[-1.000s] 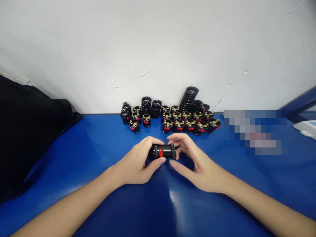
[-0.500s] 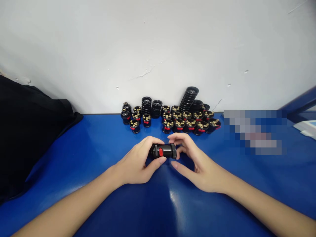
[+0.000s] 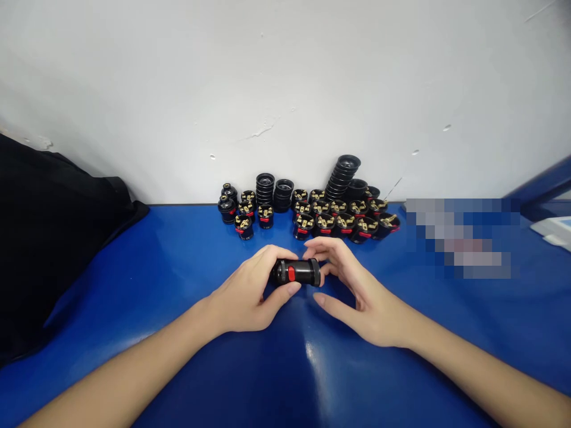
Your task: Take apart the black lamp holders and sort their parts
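Note:
My left hand (image 3: 253, 291) is closed around the capped end of a black lamp holder (image 3: 306, 271) with a red switch on its side. The lamp holder lies sideways, with a wide ring at its right end. Beside that ring is my right hand (image 3: 363, 297), thumb and fingers apart in a curve. Its fingertips are close to the ring, and I cannot tell whether any of them touches it. My left palm hides the cap end.
Behind my hands, several open black sockets (image 3: 304, 228) with brass contacts stand on the blue table (image 3: 178, 261). Stacked black rings (image 3: 342, 178) lean near the white wall. Two capped lamp holders (image 3: 226, 208) stand at left. Black cloth (image 3: 57, 238) covers the far left.
My right thumb and fingers have drawn slightly to the right, widening the gap to the ring. My left hand keeps its grip on the lamp holder.

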Action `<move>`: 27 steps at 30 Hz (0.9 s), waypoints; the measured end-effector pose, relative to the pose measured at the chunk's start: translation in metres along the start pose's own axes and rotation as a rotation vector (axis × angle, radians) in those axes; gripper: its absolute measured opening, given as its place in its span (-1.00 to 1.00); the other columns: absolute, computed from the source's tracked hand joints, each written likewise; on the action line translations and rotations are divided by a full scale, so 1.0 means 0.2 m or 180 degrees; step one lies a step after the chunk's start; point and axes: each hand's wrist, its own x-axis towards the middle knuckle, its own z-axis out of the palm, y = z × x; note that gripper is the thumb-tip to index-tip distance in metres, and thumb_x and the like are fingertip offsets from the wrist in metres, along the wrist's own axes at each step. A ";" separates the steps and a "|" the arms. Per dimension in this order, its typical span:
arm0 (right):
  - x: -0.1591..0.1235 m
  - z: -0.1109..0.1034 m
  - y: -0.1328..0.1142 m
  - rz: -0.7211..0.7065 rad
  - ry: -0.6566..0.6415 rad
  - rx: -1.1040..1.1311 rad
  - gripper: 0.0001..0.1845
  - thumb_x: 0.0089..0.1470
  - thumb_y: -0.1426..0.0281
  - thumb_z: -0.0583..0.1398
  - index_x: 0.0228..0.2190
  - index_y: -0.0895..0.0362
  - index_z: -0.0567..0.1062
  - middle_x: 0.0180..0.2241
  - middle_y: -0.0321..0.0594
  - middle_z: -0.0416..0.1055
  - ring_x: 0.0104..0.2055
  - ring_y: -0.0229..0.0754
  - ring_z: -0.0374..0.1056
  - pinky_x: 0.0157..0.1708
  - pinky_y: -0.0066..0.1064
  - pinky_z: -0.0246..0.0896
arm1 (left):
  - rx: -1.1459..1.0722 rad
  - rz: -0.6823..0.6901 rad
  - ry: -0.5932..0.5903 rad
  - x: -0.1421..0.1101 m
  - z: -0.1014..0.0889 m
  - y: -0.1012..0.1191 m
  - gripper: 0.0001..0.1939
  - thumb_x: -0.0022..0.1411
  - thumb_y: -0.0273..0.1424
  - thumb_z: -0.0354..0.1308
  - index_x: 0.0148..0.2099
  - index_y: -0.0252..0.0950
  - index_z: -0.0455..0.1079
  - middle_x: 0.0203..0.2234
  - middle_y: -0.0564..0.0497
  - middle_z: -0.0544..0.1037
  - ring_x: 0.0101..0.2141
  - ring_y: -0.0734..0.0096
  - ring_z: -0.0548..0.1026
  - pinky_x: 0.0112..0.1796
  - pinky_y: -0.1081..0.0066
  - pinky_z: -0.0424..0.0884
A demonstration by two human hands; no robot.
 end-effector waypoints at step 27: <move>0.02 0.03 0.05 -0.0282 0.0518 0.1076 -0.65 0.20 0.44 0.40 -0.01 -0.04 0.53 0.04 -0.19 0.49 0.16 -0.11 0.50 0.21 -0.20 0.50 | -0.0054 -0.0321 0.0035 0.01 -0.01 0.00 -0.73 0.50 -0.29 0.13 0.15 -0.25 0.27 -0.08 -0.06 0.57 -0.12 0.27 0.57 -0.10 0.28 0.46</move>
